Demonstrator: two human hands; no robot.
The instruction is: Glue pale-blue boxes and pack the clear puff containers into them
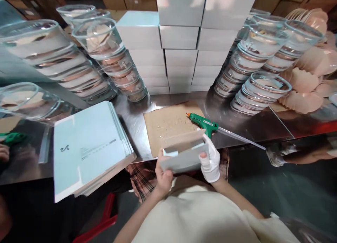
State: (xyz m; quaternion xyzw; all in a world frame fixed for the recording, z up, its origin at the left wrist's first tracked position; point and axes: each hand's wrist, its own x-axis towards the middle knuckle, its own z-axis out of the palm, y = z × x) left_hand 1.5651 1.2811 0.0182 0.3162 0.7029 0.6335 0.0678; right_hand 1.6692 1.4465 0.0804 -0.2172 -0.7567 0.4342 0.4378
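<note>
Between my left hand (pixel 164 173) and right hand (pixel 211 162) was a box (pixel 185 161); beyond, a glue gun (pixel 202 121) lay partly on a cardboard sheet (pixel 165 122); stacked boxes (pixel 181 37) stood behind, a carton pile (pixel 91 141) left.

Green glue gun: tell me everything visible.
The green glue gun has an orange tip, a pale side label and a translucent stick running from its rear. It looks plastic and seems laid on its side, tip over the brown cardboard, pointing picture-left, handle toward the picture's bottom. Whether the gloved right hand touches it is unclear.
</note>
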